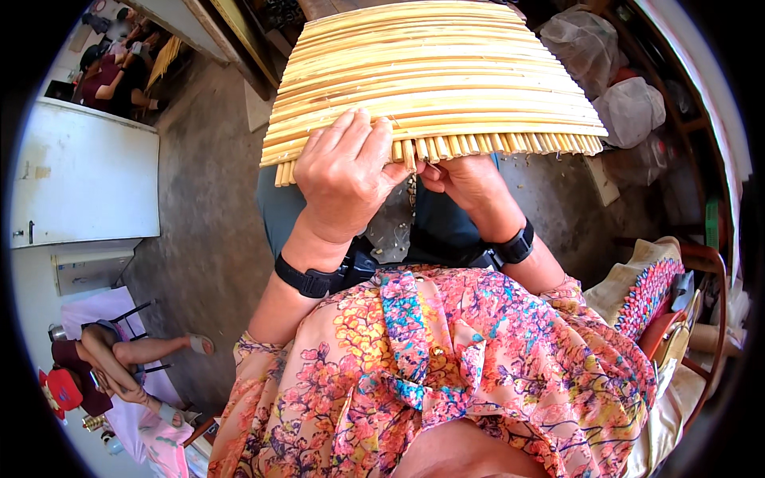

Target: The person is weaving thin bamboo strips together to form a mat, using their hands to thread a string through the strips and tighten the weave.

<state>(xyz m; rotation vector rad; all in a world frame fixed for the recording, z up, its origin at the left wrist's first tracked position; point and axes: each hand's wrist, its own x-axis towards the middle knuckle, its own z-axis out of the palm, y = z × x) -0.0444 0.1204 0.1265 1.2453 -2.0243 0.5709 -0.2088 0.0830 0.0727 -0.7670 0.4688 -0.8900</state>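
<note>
A panel of pale yellow reed sticks (434, 72), bound side by side, lies raised over my lap, its near edge a row of short cut ends. My left hand (347, 167) grips that edge at the left of centre, fingers bent over the top and thumb beside a protruding stick end. My right hand (466, 179) is just below the edge at centre, partly under the panel, its fingers closed by the stick ends; what they hold is too small and hidden to make out. A narrow dark strand dangles between my hands.
Co-workers (107, 80) sit at upper left beyond a white cabinet (84, 179). Another seated person (127, 366) is at lower left. Plastic bags (625, 111) are piled at upper right. A chair (705, 263) with a colourful cushion (641, 303) stands at my right.
</note>
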